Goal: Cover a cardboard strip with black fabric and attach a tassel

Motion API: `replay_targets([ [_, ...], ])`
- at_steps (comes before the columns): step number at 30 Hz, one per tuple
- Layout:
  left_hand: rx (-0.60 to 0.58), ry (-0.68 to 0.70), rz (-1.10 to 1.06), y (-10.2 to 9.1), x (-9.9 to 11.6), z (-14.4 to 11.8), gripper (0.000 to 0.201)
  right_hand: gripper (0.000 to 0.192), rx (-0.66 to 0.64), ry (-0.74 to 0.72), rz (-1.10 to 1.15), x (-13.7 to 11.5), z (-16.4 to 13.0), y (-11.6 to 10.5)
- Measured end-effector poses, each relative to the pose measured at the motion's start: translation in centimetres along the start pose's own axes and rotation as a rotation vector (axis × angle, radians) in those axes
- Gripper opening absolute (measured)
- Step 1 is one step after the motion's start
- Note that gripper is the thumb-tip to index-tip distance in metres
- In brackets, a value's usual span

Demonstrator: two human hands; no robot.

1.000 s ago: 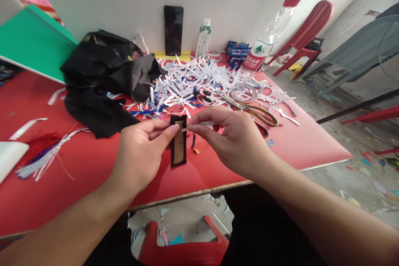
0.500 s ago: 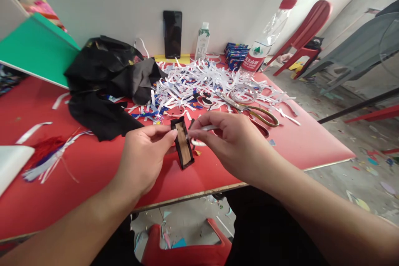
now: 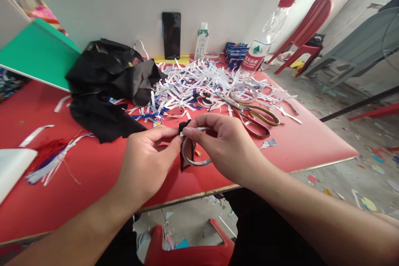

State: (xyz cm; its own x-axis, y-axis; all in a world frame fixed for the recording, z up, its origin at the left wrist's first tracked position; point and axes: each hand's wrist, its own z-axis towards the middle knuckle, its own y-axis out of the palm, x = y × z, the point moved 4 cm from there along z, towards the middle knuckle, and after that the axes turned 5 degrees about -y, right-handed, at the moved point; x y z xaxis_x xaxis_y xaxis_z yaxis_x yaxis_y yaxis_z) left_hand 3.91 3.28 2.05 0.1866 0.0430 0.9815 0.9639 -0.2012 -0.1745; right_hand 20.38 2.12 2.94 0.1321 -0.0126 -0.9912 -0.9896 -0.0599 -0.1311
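We count two hands: left hand (image 3: 146, 162) and right hand (image 3: 224, 149), both pinching one small black card piece (image 3: 182, 158). One tape ring (image 3: 195, 156) hangs at the right hand; a second tape ring (image 3: 243, 92) lies on the one red surface (image 3: 93, 174). One pair of scissors (image 3: 252, 114). Two bottles: one small white bottle (image 3: 202, 41), one large clear bottle (image 3: 263, 41). One phone (image 3: 171, 35). One blue packet stack (image 3: 236, 52). One black cloth heap (image 3: 109, 83). One green board (image 3: 37, 54). Two red chairs: one far chair (image 3: 302, 29), one near chair (image 3: 190, 249). Paper strips (image 3: 199, 83): too many to count.
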Motion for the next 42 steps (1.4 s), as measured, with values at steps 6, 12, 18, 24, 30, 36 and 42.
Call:
replay_targets([
  [6, 0.011, 0.112, 0.051, 0.1, 0.4, -0.5, 0.015, 0.021, -0.007, -0.042, -0.005, -0.4, -0.2, -0.2],
  [12, 0.07, 0.107, 0.078, 0.1, 0.8, -0.6, 0.012, 0.021, -0.015, -0.068, -0.054, -0.4, -0.4, -0.1],
  [18, 0.127, -0.025, 0.032, 0.0, 0.0, -0.5, 0.016, 0.007, 0.036, -0.138, -0.267, -0.9, -0.8, -0.8],
  [24, 0.148, -0.043, 0.018, -0.6, -0.5, -0.2, 0.024, 0.016, 0.135, -0.257, -0.623, -2.1, -1.1, -2.0],
  [30, 0.146, -0.038, -0.015, -0.6, -0.5, -0.4, 0.026, 0.019, 0.084, -0.235, -0.545, -1.5, -0.5, -2.1],
  [36, 0.104, -0.106, -0.149, -0.4, -1.5, -0.2, 0.034, 0.017, 0.077, -0.227, -0.456, -1.4, -0.3, -2.2],
  [42, -0.039, -0.127, -0.321, 0.3, -1.5, 0.0, 0.027, 0.016, 0.101, -0.228, -0.446, -1.2, -0.3, -2.1],
])
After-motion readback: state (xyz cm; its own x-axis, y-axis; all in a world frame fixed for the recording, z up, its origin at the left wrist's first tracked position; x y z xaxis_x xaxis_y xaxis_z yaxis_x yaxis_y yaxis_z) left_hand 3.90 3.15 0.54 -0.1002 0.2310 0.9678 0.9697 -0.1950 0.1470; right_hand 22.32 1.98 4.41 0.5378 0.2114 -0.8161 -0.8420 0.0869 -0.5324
